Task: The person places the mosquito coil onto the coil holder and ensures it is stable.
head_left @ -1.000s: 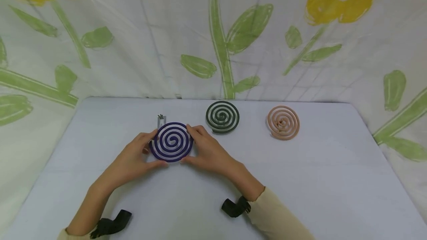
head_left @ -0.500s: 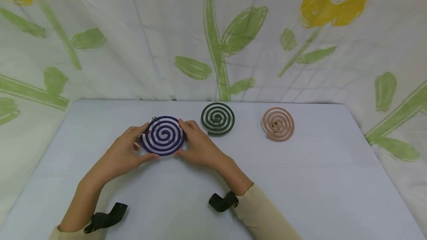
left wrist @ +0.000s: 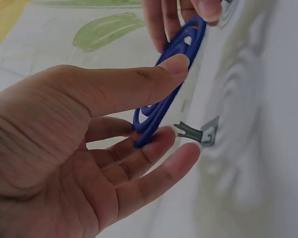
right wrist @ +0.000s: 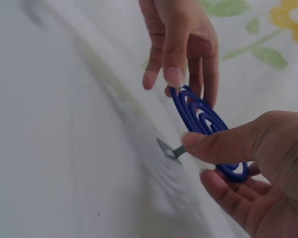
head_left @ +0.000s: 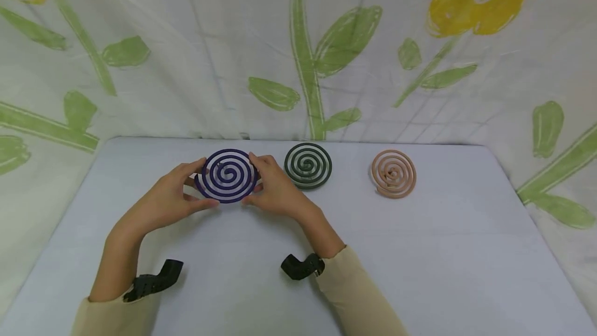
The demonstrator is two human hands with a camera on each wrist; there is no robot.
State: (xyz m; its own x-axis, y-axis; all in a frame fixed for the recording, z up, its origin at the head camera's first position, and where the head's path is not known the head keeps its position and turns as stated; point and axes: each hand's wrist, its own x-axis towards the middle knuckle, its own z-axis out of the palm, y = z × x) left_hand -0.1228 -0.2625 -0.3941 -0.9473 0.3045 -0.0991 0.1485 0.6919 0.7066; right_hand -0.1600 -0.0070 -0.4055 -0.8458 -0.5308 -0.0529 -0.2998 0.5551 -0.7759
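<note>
Both hands hold a blue-purple mosquito coil (head_left: 228, 172) by its edges at the left of the table. My left hand (head_left: 163, 198) pinches its left side between thumb and fingers, and my right hand (head_left: 282, 188) grips the right side the same way. Seen from the wrists, the coil (left wrist: 197, 32) is raised off the white surface. Just below it stands a small metal coil stand (left wrist: 208, 133) with an upright prong, mostly hidden behind the coil in the head view.
A dark green mosquito coil (head_left: 308, 183) lies right of the hands, near the table's back edge. Farther right is an orange-brown coil (head_left: 394, 195). A white cloth with painted flowers (head_left: 345, 40) hangs behind the table (head_left: 420, 274). Black wrist mounts (head_left: 160, 279) project from both sleeves.
Both hands have carried the blue-purple coil away from me, toward the back edge, and slightly left. It now covers the metal stand that showed behind it in the head view.
</note>
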